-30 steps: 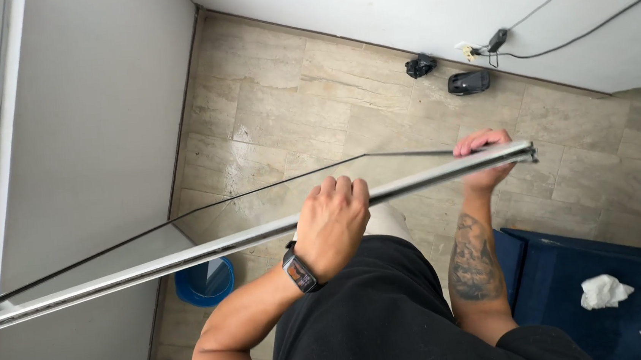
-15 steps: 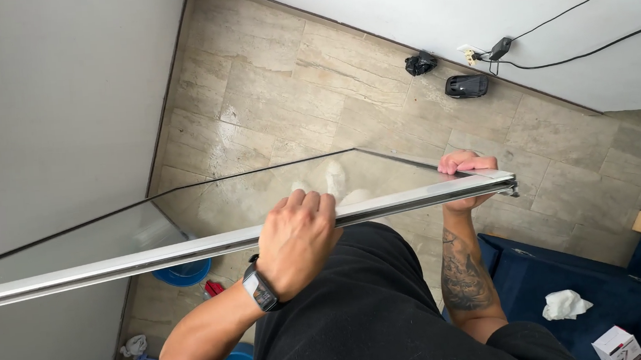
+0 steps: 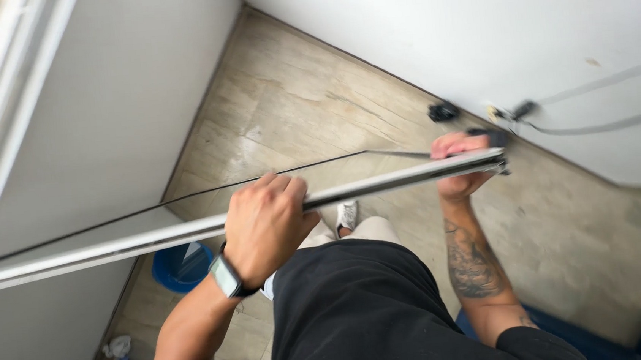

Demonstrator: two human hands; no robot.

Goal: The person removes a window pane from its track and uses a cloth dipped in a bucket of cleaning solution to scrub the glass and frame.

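Glass pane [image 3: 275, 187] now flatter, still gripped by left hand [image 3: 267, 226] and right hand [image 3: 458, 165].

The long glass panel [image 3: 185, 206] runs off the edge at nine o'clock, so its far end is out of view. The left hand [image 3: 266, 218] covers part of its metal frame; the right hand [image 3: 457, 169] has its palm hidden behind it. The dark objects [image 3: 445, 111] by the wall at two o'clock are motion-blurred beyond telling. The blue bucket [image 3: 179, 266] is partly hidden under the panel.
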